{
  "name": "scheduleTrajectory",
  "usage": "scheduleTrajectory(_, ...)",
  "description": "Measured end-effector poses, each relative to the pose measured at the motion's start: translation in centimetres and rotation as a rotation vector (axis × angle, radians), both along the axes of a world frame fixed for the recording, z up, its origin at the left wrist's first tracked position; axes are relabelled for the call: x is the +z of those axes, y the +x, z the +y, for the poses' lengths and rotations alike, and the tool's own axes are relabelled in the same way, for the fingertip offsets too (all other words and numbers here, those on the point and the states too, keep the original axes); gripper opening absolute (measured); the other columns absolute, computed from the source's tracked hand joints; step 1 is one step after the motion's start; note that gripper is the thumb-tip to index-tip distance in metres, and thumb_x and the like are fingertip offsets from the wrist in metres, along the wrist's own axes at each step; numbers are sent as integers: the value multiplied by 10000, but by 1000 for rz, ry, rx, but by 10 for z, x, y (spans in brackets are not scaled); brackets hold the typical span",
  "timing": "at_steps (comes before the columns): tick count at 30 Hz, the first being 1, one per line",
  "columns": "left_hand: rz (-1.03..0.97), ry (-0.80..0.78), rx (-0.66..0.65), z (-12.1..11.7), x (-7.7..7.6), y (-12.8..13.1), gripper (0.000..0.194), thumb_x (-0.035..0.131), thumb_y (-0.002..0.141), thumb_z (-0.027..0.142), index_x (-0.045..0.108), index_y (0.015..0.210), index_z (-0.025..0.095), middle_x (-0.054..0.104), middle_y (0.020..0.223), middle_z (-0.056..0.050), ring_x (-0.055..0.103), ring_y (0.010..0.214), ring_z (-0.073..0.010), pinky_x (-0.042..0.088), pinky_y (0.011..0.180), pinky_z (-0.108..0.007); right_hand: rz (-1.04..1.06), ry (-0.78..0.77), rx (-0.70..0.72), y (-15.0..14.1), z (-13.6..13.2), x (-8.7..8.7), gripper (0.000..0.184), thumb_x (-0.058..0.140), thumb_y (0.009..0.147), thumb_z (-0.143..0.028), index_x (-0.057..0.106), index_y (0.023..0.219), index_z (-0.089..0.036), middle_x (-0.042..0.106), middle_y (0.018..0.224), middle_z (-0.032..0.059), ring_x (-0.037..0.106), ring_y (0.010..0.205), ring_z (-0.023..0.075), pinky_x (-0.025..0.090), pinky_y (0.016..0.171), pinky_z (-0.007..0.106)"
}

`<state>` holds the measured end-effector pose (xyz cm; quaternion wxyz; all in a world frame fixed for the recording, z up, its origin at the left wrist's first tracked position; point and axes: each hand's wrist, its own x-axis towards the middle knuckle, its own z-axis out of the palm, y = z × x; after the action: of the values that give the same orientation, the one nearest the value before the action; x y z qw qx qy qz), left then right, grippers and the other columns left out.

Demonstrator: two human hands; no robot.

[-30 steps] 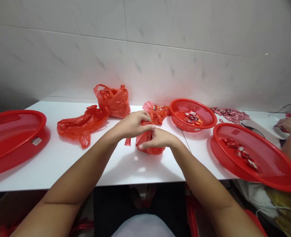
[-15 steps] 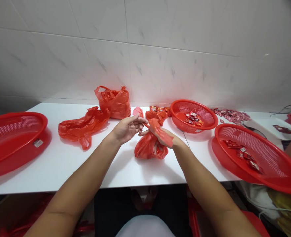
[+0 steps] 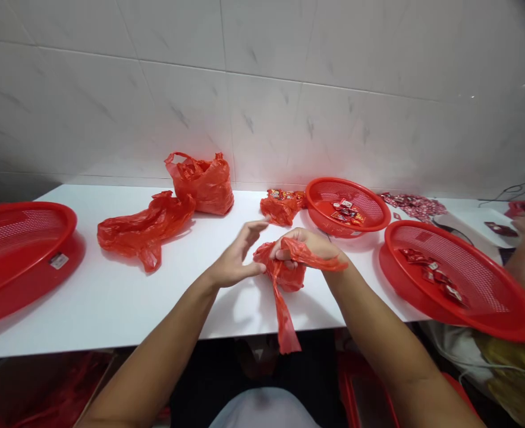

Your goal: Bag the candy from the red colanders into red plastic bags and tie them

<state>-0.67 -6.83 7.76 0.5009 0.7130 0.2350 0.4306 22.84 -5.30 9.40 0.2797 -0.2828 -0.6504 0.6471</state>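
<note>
Item 1: tied-handle-style red plastic bag (image 3: 292, 279), small and rounded – on the white table (image 3: 155, 303), near its front edge, directly before the person, between the two hands.

Item 2: right hand (image 3: 312, 239) – fingers curled closed over the bag's gathered top, plastic pinched between them. One strip (image 3: 318, 259) lies across this hand towards the wrist; a second strip (image 3: 285, 324) hangs down past the table's front edge.

Item 3: left hand (image 3: 236, 260) – thumb and fingers spread wide, nothing gripped; thumb tip just beside the bag, contact uncertain.

Condition of work: mouth drawn together, by appearance; both strips loose. No finished knot can be made out, so the closing looks partly done, with the ends yet to be secured.

Surrounding stock: standing full red bag (image 3: 208, 193) at the rear; crumpled red bag (image 3: 141, 233) lying before it, contents unclear; small red bundle (image 3: 282, 211) with printed packets, beside the round basket (image 3: 355, 230). Few packets (image 3: 346, 213) in that basket; more (image 3: 434, 276) in the large right-hand basket (image 3: 423, 306).
</note>
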Motion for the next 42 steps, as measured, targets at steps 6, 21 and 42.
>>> scheduleTrajectory(6, 87, -208, -83, 11, -33, 33, 399, 798, 794, 263, 707, 1174, 181, 749, 1178, -104, 711, 1088, -301, 551, 944, -402, -315, 568, -313, 4, -12, -7, 432, 589, 744, -27, 806, 1050, -241, 798, 1041, 29, 740, 941, 208, 567, 865, 324)
scheduleTrajectory(21, -9, -495, -121, 18, -29, 33, 437, 791, 841, 582, 647, 797, 171, 626, 729, -5, 563, 674, -150, 474, 718, -303, -347, 1226, -650, 7, -17, -63, 319, 560, 1053, -238, 797, 1242, -336, 691, 1407, 96, 718, 1026, 224, 626, 935, 433)
scheduleTrajectory(42, 316, -178, 133, -22, -102, 0, 1356, 967, 657, 380, 101, 1693, 255, 461, 1624, -197, 506, 1461, -384, 396, 1232, -535, -226, 354, -405, -20, -62, -116, 191, 577, 1024, -368, 709, 1075, -240, 727, 1095, 64, 698, 942, 230, 588, 875, 381)
